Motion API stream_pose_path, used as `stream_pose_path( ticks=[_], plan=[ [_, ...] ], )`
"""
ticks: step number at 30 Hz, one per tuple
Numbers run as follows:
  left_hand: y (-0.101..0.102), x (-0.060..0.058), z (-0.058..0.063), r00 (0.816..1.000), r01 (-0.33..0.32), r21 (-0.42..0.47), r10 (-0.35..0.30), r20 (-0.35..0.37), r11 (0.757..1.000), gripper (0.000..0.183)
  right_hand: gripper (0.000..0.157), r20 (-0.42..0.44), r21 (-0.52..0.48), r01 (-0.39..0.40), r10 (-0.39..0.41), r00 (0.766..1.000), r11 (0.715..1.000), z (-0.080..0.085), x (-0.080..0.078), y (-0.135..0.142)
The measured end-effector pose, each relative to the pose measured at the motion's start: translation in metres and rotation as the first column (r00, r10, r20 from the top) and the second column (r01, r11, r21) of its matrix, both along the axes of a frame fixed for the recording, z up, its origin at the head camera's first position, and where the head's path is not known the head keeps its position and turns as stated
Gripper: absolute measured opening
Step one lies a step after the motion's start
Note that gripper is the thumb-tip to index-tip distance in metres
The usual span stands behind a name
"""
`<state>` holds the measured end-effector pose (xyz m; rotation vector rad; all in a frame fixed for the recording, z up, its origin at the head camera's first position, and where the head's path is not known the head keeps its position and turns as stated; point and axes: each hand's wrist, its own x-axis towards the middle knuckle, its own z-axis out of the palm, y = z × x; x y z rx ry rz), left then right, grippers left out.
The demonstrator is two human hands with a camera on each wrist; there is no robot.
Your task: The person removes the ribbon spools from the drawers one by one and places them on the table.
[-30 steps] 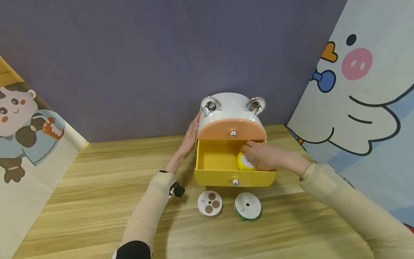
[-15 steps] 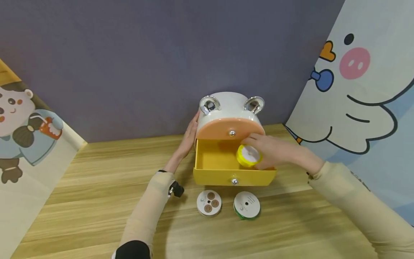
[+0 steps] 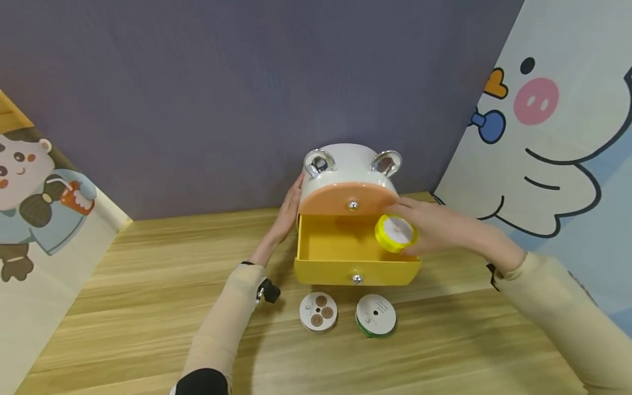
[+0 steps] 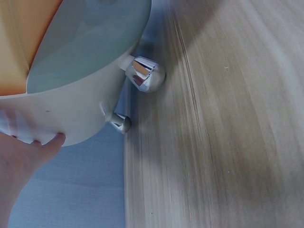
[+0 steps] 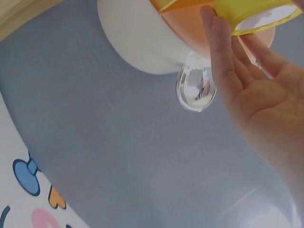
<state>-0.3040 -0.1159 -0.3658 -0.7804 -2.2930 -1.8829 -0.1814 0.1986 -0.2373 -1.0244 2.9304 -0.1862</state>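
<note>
Yellow spool (image 3: 396,233) is judged prob. light, fairly stiff, not fragile; smooth faces may slip, so it's best held by the rim. It's pinched in the fingers of R grip (image 3: 436,226), clear of the palm, at the right end of open drawer (image 3: 326,272); exact ht. can't be told. L grip (image 3: 286,216) is laid straight-fingered vs. cabinet (image 3: 351,159).
</note>
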Motion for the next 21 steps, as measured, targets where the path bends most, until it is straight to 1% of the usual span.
stream_pose_path(
  ticks=[6, 11, 16, 21],
  plan=[
    [0.001, 0.000, -0.001, 1.000, 0.013, 0.010, -0.013, 0.000, 1.000, 0.052, 0.076, -0.035, -0.026, 0.024, -0.025, 0.999, 0.999, 0.000, 0.007, 0.017],
    [0.001, 0.001, -0.002, 1.000, 0.015, 0.008, -0.015, 0.001, 1.000, 0.052, 0.072, -0.058, -0.032, 0.035, -0.037, 0.998, 0.999, -0.004, 0.018, 0.030],
    [0.000, 0.002, -0.002, 1.000, 0.019, 0.015, -0.019, -0.001, 1.000, 0.052, 0.068, -0.063, -0.065, 0.084, -0.088, 0.994, 0.994, -0.007, 0.028, 0.045],
    [0.001, 0.001, 0.000, 1.000, 0.006, 0.008, -0.006, 0.003, 1.000, 0.052, 0.070, -0.069, -0.059, 0.127, -0.131, 0.989, 0.990, -0.010, 0.034, 0.059]
  ],
)
